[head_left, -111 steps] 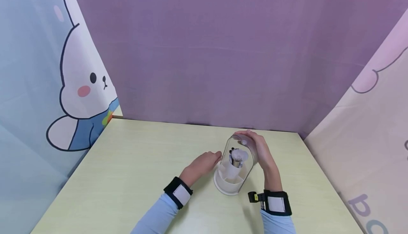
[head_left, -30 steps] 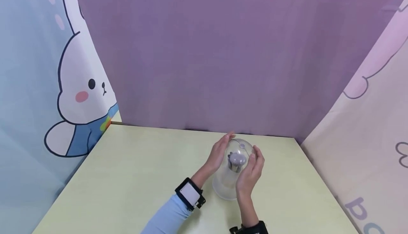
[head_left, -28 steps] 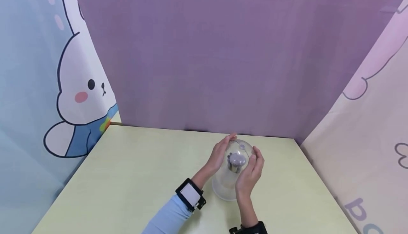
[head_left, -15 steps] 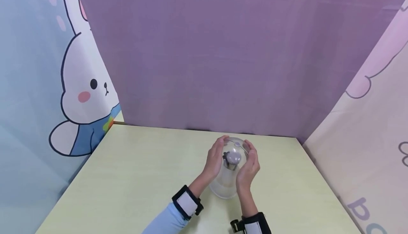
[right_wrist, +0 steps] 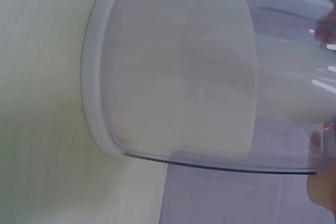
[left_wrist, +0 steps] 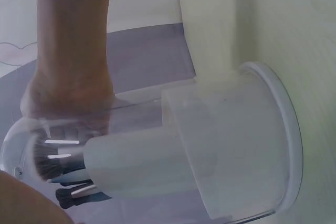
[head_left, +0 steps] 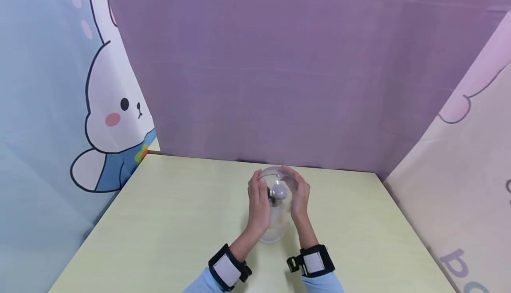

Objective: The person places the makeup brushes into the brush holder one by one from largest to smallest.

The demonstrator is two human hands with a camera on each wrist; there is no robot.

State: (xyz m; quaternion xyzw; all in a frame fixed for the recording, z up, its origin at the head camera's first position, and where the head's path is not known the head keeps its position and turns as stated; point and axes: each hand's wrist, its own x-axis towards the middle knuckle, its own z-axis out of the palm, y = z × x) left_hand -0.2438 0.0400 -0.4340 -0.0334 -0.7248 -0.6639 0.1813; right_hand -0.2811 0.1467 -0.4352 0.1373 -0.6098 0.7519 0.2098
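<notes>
A clear dome-topped makeup brush holder [head_left: 272, 236] stands upright on the table in the head view, with a white base ring. Several makeup brushes [head_left: 277, 192] show through the dome, standing in the white inner cup [left_wrist: 139, 161] seen in the left wrist view. My left hand [head_left: 258, 204] grips the dome's left side, thumb toward the front. Opposite it, my right hand [head_left: 300, 197] curls round the right side, its fingertips partly hidden behind the dome. Close up in the right wrist view, the frosted lower wall [right_wrist: 178, 72] fills the middle.
The pale wooden table [head_left: 171, 222] spreads out on both sides of the holder. A purple cloth [head_left: 255, 71] hangs behind its far edge. Printed curtains flank it, with a cartoon rabbit [head_left: 108, 120] on the left one.
The dome's opening faced front 3.7 seconds ago; now clear wall covers that side. Both hands have shifted left with the holder, and the left hand has come further round its front.
</notes>
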